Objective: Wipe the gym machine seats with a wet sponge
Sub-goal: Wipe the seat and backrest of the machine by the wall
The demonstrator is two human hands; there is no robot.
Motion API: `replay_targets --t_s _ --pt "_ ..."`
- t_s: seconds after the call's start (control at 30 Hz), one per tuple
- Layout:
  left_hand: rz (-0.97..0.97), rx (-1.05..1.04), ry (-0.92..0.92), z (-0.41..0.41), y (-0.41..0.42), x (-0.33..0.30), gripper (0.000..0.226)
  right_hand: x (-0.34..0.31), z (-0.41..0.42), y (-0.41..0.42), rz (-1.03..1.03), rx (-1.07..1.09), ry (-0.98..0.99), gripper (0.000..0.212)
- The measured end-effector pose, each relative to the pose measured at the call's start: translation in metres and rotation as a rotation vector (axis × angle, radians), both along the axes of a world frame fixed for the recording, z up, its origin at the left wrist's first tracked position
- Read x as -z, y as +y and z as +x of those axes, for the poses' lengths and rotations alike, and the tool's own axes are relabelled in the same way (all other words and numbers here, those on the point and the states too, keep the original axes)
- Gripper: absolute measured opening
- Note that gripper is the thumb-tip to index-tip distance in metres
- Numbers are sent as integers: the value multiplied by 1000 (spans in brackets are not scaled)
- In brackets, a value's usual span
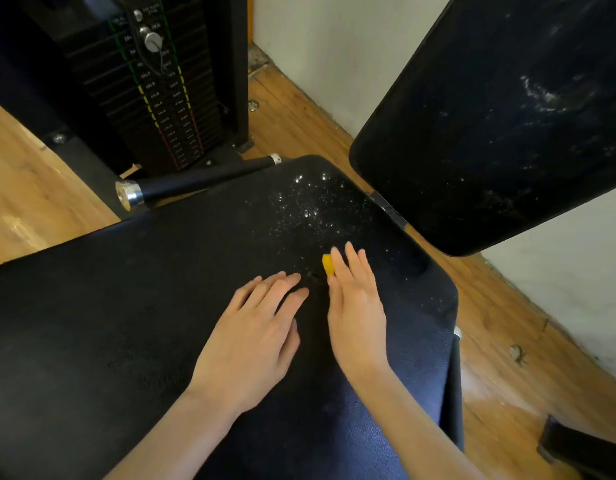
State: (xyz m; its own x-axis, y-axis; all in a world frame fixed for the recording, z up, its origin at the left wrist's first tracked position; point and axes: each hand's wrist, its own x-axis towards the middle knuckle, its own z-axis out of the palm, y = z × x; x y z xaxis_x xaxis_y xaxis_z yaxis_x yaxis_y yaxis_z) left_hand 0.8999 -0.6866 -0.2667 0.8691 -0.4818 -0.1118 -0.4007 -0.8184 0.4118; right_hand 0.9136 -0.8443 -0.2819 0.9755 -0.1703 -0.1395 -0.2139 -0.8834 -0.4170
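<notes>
Right hand (357, 306), fingers straight, presses the yellow sponge (327, 264) toward 12 o'clock droplets; flat left hand (254, 337) braces on the seat (126, 306).

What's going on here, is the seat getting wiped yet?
A person is leaning over the black seat pad of a weight machine. The right hand presses a yellow sponge flat on the pad, just below a patch of water droplets. The left hand rests open on the pad beside it. The upright back pad shows whitish smears.
</notes>
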Motion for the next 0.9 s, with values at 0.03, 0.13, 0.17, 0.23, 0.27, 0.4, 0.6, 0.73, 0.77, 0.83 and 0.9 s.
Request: replay_targets --t_s 0.03,0.13,0.17,0.23,0.27,0.4,0.6,0.73,0.77,0.83,0.9 --pt "-1 -3 -1 0 0 -1 46 -5 -18 -3 -2 -21 -15 45" --pt "-5 -2 -16 1 0 1 45 6 7 -9 -59 -63 -55 43" --pt "-7 -2 -22 0 0 2 45 11 28 -7 -90 -44 -46 44" --pt "-11 -4 -35 0 0 3 45 13 49 -1 -102 -11 -3 45" --pt "-13 -4 -42 0 0 4 45 12 44 -1 -85 -22 -8 44" --pt "-25 -15 -38 -1 0 2 45 -4 -9 -20 -64 -109 8 43" --pt "-17 -30 -77 -1 1 3 49 4 30 15 -216 -282 40 50" --pt "-13 -9 -112 -3 2 3 46 0 7 -24 -230 -282 22 49" --pt "-19 -10 -117 -3 2 4 43 3 20 -25 -236 -193 32 47" --pt "-26 -20 -120 -3 2 5 41 7 37 -11 -248 -131 54 47" --pt "-24 -33 -128 -2 1 5 40 8 21 0 -256 -256 13 49"
